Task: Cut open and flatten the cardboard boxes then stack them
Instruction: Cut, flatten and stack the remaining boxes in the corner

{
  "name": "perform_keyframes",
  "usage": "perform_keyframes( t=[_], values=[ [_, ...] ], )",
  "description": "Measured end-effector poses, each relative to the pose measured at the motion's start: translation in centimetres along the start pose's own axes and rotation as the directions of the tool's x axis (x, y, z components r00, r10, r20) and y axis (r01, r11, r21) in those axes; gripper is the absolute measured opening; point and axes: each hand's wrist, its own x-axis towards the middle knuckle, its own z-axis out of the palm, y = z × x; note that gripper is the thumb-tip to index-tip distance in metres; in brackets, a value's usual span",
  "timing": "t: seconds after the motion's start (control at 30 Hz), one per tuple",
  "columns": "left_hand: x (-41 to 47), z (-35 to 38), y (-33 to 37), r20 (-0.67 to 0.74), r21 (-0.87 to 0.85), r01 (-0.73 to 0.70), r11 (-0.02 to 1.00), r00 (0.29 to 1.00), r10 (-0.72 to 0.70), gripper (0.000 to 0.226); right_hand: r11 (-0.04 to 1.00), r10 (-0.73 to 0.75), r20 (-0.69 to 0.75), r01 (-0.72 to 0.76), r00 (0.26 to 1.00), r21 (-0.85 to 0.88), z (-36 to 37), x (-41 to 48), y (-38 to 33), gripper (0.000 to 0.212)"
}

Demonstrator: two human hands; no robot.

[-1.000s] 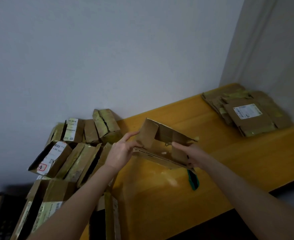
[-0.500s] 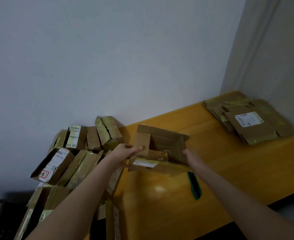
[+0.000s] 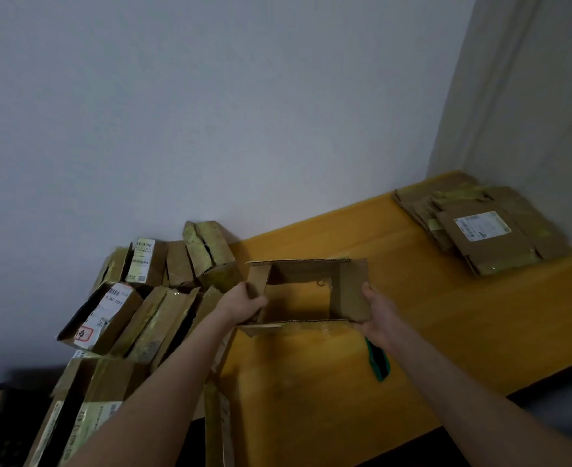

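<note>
Both hands hold an opened cardboard box (image 3: 306, 291) above the table (image 3: 446, 318): left hand (image 3: 242, 303) grips its left wall, right hand (image 3: 380, 318) its right wall.

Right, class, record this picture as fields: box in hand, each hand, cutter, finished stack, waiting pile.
Held box: cardboard box, open, between both hands
Left hand: grips its left wall
Right hand: holds its right wall
Cutter: green box cutter, on the table beside right wrist, untouched
Finished stack: flattened boxes, far right corner
Waiting pile: unflattened boxes, left side
</note>
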Motion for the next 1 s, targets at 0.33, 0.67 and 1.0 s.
perform_keyframes(
  t=[0.33, 0.67, 1.0],
  values=[
    [-1.4, -3.1, -1.2, -0.027, -0.814, -0.035, 0.58, 0.999, 0.023, 0.041, 0.979, 0.04, 0.0, -0.039, 0.999, 0.202, 0.2, 0.5, -0.9, 0.043],
    [-1.7, -5.2, 1.6, -0.099, -0.813, -0.215, 0.542, 0.967, 0.235, 0.066, 0.98, -0.071, 0.155, 0.04, 0.985, 0.197, 0.8, 0.1, -5.3, 0.045],
    [-2.0, -0.5, -0.9, -0.051, -0.682, -0.101, 0.725, 0.995, 0.09, 0.032, 0.935, 0.098, -0.075, -0.118, 0.992, -0.334, -2.8, 1.1, -2.2, 0.061]
  ],
)
